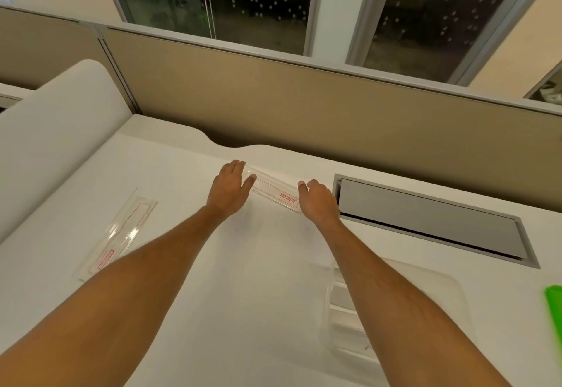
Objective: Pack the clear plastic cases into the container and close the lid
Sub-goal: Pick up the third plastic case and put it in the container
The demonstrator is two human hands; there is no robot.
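Head view: both hands [231,187] [317,201] hold one clear case [273,193].

White desk [188,280] under us. Two long clear plastic cases with red print lie flat: one left [117,234], one far centre [275,193]. A clear plastic container [450,295] sits right.

A grey cable hatch [425,222] sits in the white desk [258,265], before a beige partition [304,106].

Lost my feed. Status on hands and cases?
Both hands, left and right, grip far clear case by its ends. Second case lies left. Container open, path clear.
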